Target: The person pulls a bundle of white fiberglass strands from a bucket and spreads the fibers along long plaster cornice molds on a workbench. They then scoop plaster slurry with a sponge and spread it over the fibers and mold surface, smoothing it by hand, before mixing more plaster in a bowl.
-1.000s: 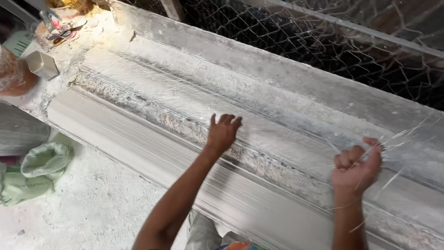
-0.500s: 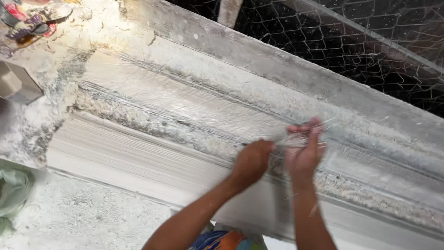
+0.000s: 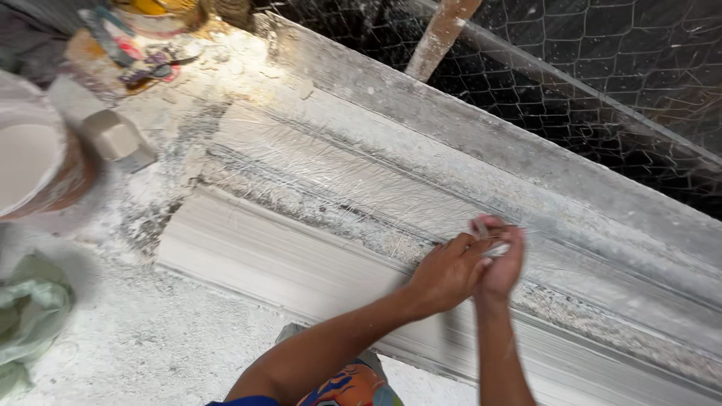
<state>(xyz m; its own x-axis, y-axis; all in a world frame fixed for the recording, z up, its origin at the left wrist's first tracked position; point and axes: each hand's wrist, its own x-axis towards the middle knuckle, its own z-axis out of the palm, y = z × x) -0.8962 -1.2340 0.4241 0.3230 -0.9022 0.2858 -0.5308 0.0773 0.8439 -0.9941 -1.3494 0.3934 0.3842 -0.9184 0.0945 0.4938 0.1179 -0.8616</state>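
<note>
Soft, even daylight fills the scene, brightest at the far left, where the powdery white bench top (image 3: 226,71) nearly washes out. The wire mesh (image 3: 602,68) on the far right sits in deep shade, almost black. Shadows are faint; a dim one falls under the left hand (image 3: 445,272). The right hand (image 3: 498,256) and the bucket (image 3: 34,169) at the left edge are smeared by motion blur.
</note>
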